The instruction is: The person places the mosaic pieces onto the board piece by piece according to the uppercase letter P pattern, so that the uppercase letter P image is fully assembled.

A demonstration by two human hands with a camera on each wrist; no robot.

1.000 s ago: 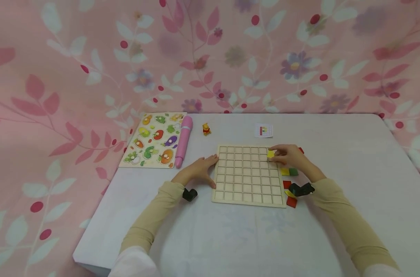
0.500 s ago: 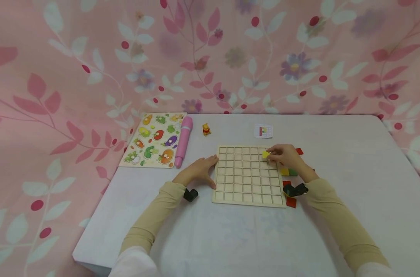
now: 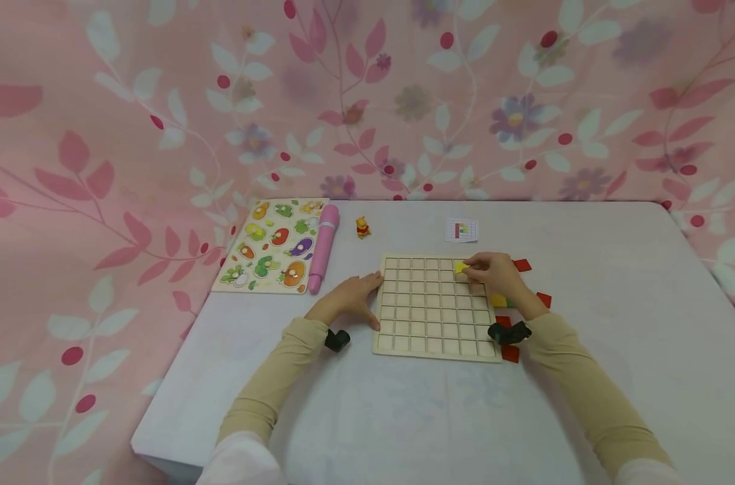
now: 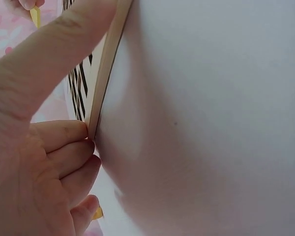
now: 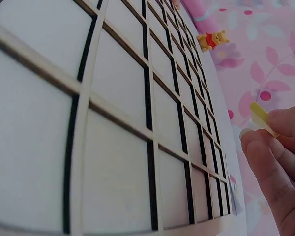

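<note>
A wooden grid board [image 3: 435, 357] with rows of square cells lies on the table. My left hand [image 3: 352, 298] rests at the board's left edge, thumb spread from the fingers; in the left wrist view the fingertips [image 4: 77, 132] touch the frame's side. Over the far right part of the grid, my right hand [image 3: 494, 271] pinches a yellow square tile [image 3: 461, 267] between thumb and fingers. In the right wrist view that tile [image 5: 259, 115] is tilted and raised above the cells. Next to the board's right edge lie red tiles [image 3: 510, 353], a yellow tile [image 3: 498, 300] and a partly hidden green one.
Behind the board lies a small printed card [image 3: 461, 230] with a coloured grid. A bear figurine [image 3: 363, 227] stands at the back, left of the card. Farther left are a pink marker-shaped stick [image 3: 324, 249] and a vegetable puzzle board [image 3: 272, 245].
My right hand has moved left with the yellow tile, from the last column to the one beside it at the far side. More red tiles show behind it. My left hand stays put.
</note>
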